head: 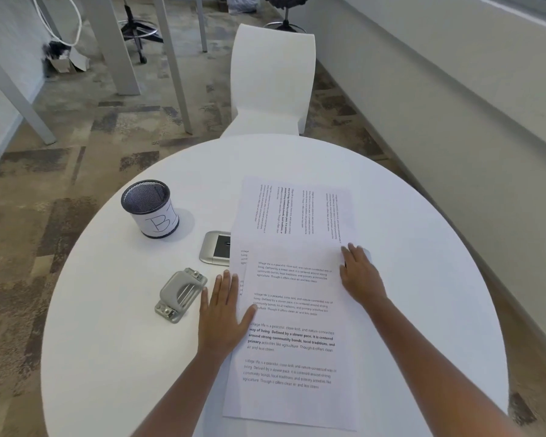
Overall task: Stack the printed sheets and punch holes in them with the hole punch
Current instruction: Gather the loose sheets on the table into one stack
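- The left hand (223, 313) lies flat and spread, palm down, on the round white counter (108, 357), its thumb and the thumb side of the palm overlapping the left edge of the printed sheets (292, 329); it grips nothing.
- The right hand (361, 274) is also flat with fingers stretched out, pressing on the right part of the top sheet near its upper edge; it pinches nothing.
- The printed sheets lie between the two hands and run back toward the person, text facing the wearer; slivers of lower sheets peek out just past the left hand's fingertips, so the edges are not flush.
- A further sheet (297, 209) lies beyond both hands, turned sideways so its lines run across the others, and it is partly covered by the nearer sheets.
- The hole punch (180, 294), grey metal, sits on the counter just to the outside of the left hand, close to its little finger but not touching it.
- A silver flap plate (213, 247) set in the counter lies ahead of the left hand, its right side hidden under paper.
- A black mesh cup (150, 208) with a white label marked "B" stands further ahead and outward of the left hand.
- A white chair (273, 80) stands beyond the counter's far rim.
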